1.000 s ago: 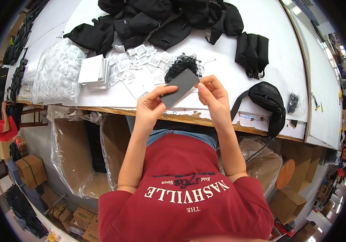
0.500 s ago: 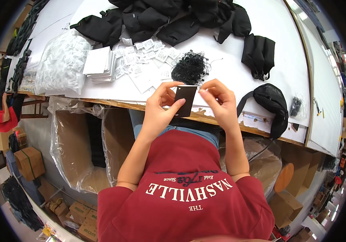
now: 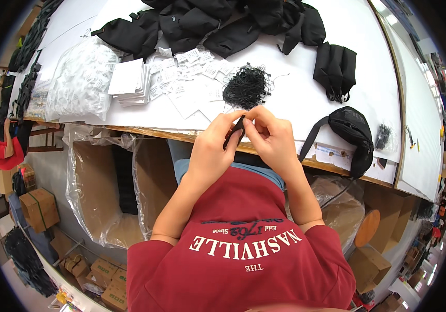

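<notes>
My left hand (image 3: 210, 148) grips a black card tag (image 3: 236, 132) between thumb and fingers, just off the table's front edge. The tag is turned nearly edge-on. Against its upper end, my right hand (image 3: 275, 141) is closed in a pinch; whatever thin thing lies between those fingertips is hidden. Beyond both hands is a tangled heap of black string loops (image 3: 246, 87). Small white printed labels (image 3: 181, 70) lie scattered to its left, beside a stack of white cards (image 3: 128, 78). A black waist bag (image 3: 350, 132) rests right of my right hand.
A clear plastic bag of white labels (image 3: 80, 83) sits at left on the white table (image 3: 295, 93). Black fabric bags (image 3: 207, 26) are heaped at the back, with a folded black pouch (image 3: 335, 70) at right. Below stands a plastic-lined carton (image 3: 95, 187). A person in red (image 3: 5, 151) is far left.
My right hand has moved left and met the tag's upper end. The tag has turned from showing its broad face to nearly edge-on in my left hand.
</notes>
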{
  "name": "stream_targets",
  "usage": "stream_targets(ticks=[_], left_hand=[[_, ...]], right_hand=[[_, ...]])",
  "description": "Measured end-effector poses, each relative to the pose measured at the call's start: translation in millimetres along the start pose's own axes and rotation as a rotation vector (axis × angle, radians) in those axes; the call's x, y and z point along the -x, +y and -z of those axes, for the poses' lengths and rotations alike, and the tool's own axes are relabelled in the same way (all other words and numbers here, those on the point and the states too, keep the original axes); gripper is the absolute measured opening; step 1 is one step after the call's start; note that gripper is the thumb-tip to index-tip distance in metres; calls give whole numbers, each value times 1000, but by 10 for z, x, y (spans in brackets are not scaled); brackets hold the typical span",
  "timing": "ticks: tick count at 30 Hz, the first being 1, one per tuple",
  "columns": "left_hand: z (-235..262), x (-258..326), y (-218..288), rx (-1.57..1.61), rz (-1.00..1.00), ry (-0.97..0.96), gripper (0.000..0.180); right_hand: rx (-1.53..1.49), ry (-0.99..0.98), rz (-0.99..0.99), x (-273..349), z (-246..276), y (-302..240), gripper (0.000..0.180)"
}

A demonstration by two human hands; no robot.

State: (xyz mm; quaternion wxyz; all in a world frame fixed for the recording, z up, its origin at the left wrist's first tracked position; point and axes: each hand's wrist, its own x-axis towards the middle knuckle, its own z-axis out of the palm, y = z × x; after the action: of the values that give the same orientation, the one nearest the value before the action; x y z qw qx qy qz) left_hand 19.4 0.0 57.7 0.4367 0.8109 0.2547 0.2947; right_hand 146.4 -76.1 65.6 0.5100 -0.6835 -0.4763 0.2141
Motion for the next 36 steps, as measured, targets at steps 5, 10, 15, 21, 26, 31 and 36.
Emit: stream_targets(ticks=[5,10,15,21,26,31,36], left_hand=[[10,3,-23,-4,-13,16,36],[-4,-16,-60,14,-19,1,31],[27,-20,-108,265,155,-79,18],[31,-53,-99,579,387,-240,9],[7,-48,-104,531,387,-264,7],[-49,-179,-255,524,405,-273,7],[-211,-708,-794,471,246,-187,11]], right_hand=[[-10,-29,-83,-11,7,40,11],[-423,-156,-386,-53,54,120,16],[-675,-273,-449,-24,115,333,17],[-756,-385,-513,11,108,406,16],[-846,-414,-498,47,44,485,18],[-899,-359,-537,48,93,551,21],[-827,-293,-508,14,231,634,21]])
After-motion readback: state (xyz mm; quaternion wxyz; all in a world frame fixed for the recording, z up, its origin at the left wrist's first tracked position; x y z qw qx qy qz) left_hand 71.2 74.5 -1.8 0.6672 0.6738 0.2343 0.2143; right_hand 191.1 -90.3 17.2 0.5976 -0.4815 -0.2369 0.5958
